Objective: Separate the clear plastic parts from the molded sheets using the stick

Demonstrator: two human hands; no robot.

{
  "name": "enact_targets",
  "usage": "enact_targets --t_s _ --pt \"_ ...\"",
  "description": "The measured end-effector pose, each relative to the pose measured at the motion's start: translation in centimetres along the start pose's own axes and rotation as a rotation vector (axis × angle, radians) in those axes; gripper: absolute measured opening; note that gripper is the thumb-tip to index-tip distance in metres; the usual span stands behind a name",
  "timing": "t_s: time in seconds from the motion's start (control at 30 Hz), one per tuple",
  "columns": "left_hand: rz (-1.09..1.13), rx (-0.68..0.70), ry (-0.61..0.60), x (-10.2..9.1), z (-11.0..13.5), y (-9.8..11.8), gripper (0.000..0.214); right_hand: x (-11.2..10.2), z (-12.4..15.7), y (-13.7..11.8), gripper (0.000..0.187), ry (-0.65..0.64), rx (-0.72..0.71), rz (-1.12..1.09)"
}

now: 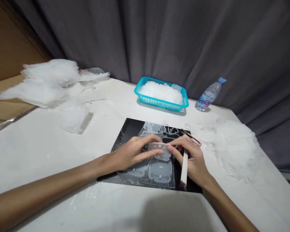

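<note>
The near part of the white table (94, 209) has a soft dark shadow on it. Just past that lies a flat black mat (111, 175), set a bit askew. On the mat is a clear sheet (160, 170) with rounded shapes in it, and some dark gaps show at its far end.

The 2 hands are over the sheet. The left hand (132, 151) pinches a small cloudy piece (165, 150) with its thumb in front and a finger behind. The right hand (192, 158) pinches the right edge of that same piece between thumb and finger. So the piece is up between both hands, over the middle of the mat. A white stick (184, 169) is tucked in the right hand too, and its reddish end points back to the person.

Just past the right hand is a thin red and dark tool (194, 139). A pile of clear scraps (239, 148) sits to the right. A small clear bag (74, 119) lies to the left, with a big heap of white bags (50, 77) past it.

Farther off is 1 blue basket (159, 103), full of white bits (159, 91). Beside it stands 1 bottle (209, 96) with a blue cap. A gray curtain (159, 38) hangs behind.
</note>
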State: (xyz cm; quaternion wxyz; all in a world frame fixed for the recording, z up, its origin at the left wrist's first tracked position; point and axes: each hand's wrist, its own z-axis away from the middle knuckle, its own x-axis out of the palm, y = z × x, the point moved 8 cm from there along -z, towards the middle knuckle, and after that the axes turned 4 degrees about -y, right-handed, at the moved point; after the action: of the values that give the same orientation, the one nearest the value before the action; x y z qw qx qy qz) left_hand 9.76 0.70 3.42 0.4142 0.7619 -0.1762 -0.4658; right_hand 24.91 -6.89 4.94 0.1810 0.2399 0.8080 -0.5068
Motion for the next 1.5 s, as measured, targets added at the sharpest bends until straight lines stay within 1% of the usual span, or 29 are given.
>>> enact_targets --t_s 0.07,0.2,0.27,0.37,0.5,0.7,0.77,0.9,0.97,1.0,1.07,1.1,1.13,1.2,1.27,1.3,1.37,1.5 --pt "0.108 -0.072 -0.021 0.3 -0.2 -0.8 0.029 -0.1 0.1 0.3 0.008 0.043 0.037 -0.017" --pt "0.563 -0.223 -0.068 1.1 -0.9 -3.1 0.028 0.1 0.3 1.9 0.012 0.083 0.178 -0.099" --pt "0.695 -0.265 -0.085 1.4 -1.2 -3.8 0.028 0.5 0.5 2.6 0.018 0.073 0.230 -0.168" --pt "0.749 -0.296 -0.081 1.3 -1.4 -4.4 0.028 0.9 0.6 3.1 0.026 0.049 0.256 -0.232" --pt "0.783 -0.294 -0.069 1.3 -1.3 -4.3 0.028 1.1 0.6 3.2 0.025 0.023 0.264 -0.265" --pt "0.815 -0.304 -0.123 1.6 -1.2 -3.9 0.024 1.2 0.5 3.6 0.027 0.030 0.269 -0.315" --pt "0.804 -0.305 -0.113 1.4 -1.3 -3.9 0.025 1.0 0.5 3.8 0.027 0.055 0.264 -0.280" --pt "0.750 -0.302 -0.084 0.9 -1.3 -4.0 0.029 0.3 0.4 4.3 0.026 0.095 0.266 -0.121" --pt "0.710 -0.287 -0.069 0.6 -1.4 -4.0 0.029 0.1 0.3 4.2 0.023 0.057 0.241 0.019" --pt "0.703 -0.282 -0.069 0.6 -1.4 -4.1 0.030 0.1 0.3 4.0 0.021 0.019 0.213 0.102" --pt "0.733 -0.284 -0.083 0.7 -1.3 -4.2 0.031 0.6 0.2 3.3 0.018 -0.108 0.147 0.230" --pt "0.768 -0.288 -0.090 0.9 -1.3 -4.3 0.032 0.9 0.2 3.0 0.016 -0.187 0.122 0.259" --pt "0.812 -0.294 -0.091 1.0 -1.3 -4.4 0.032 1.3 0.3 2.8 0.015 -0.260 0.107 0.266" --pt "0.901 -0.310 -0.072 1.1 -1.3 -4.6 0.032 1.7 0.6 2.4 0.022 -0.365 0.100 0.256" --pt "0.979 -0.325 -0.040 1.1 -1.4 -4.7 0.034 1.9 0.8 2.1 0.030 -0.417 0.103 0.235" --pt "1.012 -0.335 -0.026 1.0 -1.4 -4.8 0.037 2.0 0.8 1.9 0.032 -0.442 0.109 0.219" --pt "1.064 -0.355 -0.020 0.9 -1.5 -4.8 0.046 2.3 1.0 1.9 0.030 -0.491 0.132 0.187" --pt "1.151 -0.369 -0.070 0.9 -1.7 -4.7 0.071 2.5 1.2 2.1 0.026 -0.549 0.190 0.147"
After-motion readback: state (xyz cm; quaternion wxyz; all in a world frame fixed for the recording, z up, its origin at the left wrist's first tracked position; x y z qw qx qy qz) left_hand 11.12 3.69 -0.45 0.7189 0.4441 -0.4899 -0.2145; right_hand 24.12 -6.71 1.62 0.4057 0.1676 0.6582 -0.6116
